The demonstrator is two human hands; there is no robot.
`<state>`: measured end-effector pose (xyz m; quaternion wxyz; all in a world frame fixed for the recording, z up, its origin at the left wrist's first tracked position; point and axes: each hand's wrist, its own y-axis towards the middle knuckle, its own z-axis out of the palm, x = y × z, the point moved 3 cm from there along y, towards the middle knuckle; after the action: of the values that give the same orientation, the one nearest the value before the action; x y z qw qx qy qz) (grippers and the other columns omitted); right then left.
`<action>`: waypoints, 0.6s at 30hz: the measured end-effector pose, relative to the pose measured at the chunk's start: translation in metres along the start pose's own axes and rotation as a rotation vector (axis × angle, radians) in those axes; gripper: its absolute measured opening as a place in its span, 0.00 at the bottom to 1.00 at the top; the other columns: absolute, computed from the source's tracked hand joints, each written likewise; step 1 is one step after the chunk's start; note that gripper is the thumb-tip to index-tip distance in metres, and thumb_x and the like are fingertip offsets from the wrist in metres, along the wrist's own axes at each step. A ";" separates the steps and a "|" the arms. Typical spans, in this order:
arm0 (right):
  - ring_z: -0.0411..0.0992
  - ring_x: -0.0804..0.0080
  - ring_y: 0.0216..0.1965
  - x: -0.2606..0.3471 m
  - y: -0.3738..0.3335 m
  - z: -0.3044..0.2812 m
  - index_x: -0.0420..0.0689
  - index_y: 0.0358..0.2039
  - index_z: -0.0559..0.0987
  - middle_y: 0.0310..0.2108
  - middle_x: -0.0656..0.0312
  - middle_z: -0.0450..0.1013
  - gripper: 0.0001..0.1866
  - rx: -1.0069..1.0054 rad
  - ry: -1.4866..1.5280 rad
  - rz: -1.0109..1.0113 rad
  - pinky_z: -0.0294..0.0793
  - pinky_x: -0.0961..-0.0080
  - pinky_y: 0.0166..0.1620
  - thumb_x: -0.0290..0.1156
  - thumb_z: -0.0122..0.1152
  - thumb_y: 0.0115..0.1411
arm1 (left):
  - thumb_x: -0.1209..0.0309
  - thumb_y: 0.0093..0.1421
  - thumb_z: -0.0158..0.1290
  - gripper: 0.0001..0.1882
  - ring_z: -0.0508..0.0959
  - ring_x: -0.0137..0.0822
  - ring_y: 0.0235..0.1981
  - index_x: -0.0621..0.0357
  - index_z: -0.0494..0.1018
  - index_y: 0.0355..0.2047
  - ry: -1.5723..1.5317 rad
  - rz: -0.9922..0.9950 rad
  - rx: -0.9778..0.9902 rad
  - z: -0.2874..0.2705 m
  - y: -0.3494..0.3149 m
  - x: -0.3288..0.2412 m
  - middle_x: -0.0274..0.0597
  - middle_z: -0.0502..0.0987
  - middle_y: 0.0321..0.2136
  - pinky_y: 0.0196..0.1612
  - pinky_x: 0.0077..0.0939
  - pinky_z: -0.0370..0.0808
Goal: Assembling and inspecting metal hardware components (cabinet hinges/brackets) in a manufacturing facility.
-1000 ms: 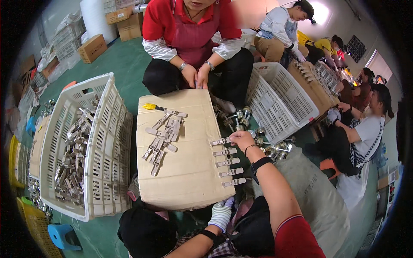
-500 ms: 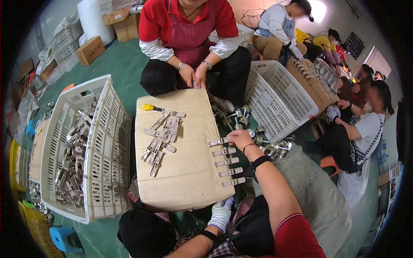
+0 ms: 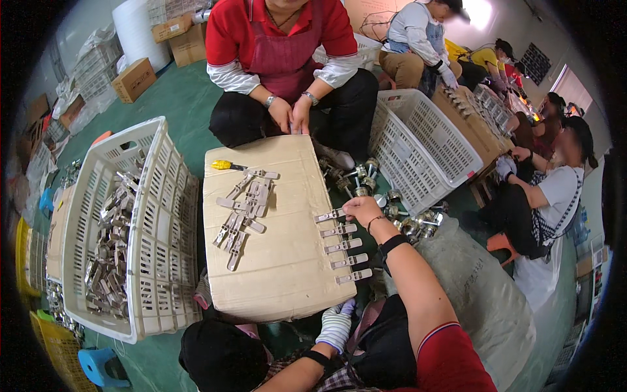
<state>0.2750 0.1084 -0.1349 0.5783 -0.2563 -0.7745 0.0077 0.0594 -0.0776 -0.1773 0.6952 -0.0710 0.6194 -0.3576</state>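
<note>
Your right hand (image 3: 363, 210): fingertips pinching the farthest metal clip (image 3: 328, 215) of five jutting past the right edge of the cardboard surface (image 3: 274, 287). Your gloved left hand (image 3: 334, 328): by the near edge, grip indeterminable. Risk: a brushing wrist could dislodge neighbouring clips. Surface: clip pile (image 3: 247, 207), left half; yellow-handled tool (image 3: 225, 165), far left corner. Room: green floor (image 3: 176, 98), white crate (image 3: 138, 274), co-worker (image 3: 287, 52) opposite.

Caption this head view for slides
Right-hand fingers hold the farthest of five long silvery metal clips edging a tan cardboard surface.
</note>
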 end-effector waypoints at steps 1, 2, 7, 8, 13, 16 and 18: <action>0.72 0.75 0.22 0.000 0.000 0.001 0.34 0.28 0.78 0.23 0.60 0.74 0.06 0.004 -0.002 0.003 0.74 0.80 0.28 0.23 0.59 0.51 | 0.66 0.59 0.50 0.16 0.72 0.29 0.36 0.63 0.71 0.45 -0.002 -0.005 0.002 -0.001 0.001 0.002 0.41 0.76 0.38 0.43 0.23 0.68; 0.73 0.75 0.22 -0.003 0.001 -0.001 0.35 0.28 0.78 0.23 0.59 0.75 0.06 0.003 -0.002 -0.001 0.74 0.79 0.28 0.24 0.60 0.50 | 0.66 0.59 0.50 0.16 0.72 0.29 0.36 0.63 0.71 0.45 -0.003 0.003 0.003 0.000 0.001 0.003 0.41 0.76 0.38 0.43 0.23 0.68; 0.74 0.75 0.22 -0.008 0.004 -0.002 0.37 0.28 0.79 0.23 0.59 0.76 0.07 0.008 -0.025 0.001 0.74 0.77 0.27 0.27 0.61 0.50 | 0.66 0.59 0.50 0.17 0.71 0.29 0.36 0.63 0.70 0.45 -0.029 -0.054 0.009 0.001 0.002 0.006 0.40 0.76 0.39 0.43 0.22 0.68; 0.74 0.75 0.22 -0.009 0.005 -0.003 0.37 0.28 0.79 0.23 0.59 0.76 0.07 0.007 -0.034 0.000 0.74 0.77 0.27 0.27 0.61 0.50 | 0.66 0.59 0.50 0.17 0.71 0.29 0.36 0.63 0.71 0.45 -0.031 -0.049 0.008 0.001 0.001 0.005 0.40 0.76 0.39 0.43 0.22 0.68; 0.74 0.75 0.22 -0.007 0.005 -0.002 0.38 0.27 0.80 0.23 0.58 0.76 0.06 -0.018 -0.112 0.030 0.73 0.77 0.27 0.27 0.60 0.50 | 0.66 0.59 0.50 0.16 0.71 0.28 0.36 0.63 0.71 0.45 -0.055 -0.050 0.015 0.001 0.000 0.002 0.39 0.76 0.38 0.43 0.23 0.68; 0.73 0.75 0.19 -0.005 0.005 -0.001 0.35 0.26 0.79 0.21 0.59 0.75 0.05 -0.029 -0.145 0.038 0.73 0.79 0.25 0.24 0.60 0.50 | 0.66 0.59 0.49 0.16 0.72 0.28 0.36 0.62 0.71 0.45 0.046 -0.005 -0.005 0.000 -0.001 -0.004 0.39 0.76 0.38 0.43 0.23 0.68; 0.73 0.75 0.19 -0.006 0.008 0.000 0.36 0.26 0.79 0.21 0.59 0.75 0.05 -0.034 -0.213 0.049 0.73 0.79 0.25 0.24 0.60 0.50 | 0.67 0.59 0.49 0.16 0.72 0.28 0.37 0.63 0.71 0.45 0.017 0.009 -0.001 0.000 -0.001 -0.004 0.39 0.76 0.38 0.43 0.23 0.68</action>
<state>0.2791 0.1129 -0.1431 0.4881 -0.2826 -0.8250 0.0358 0.0590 -0.0761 -0.1737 0.6913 -0.0657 0.6260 -0.3548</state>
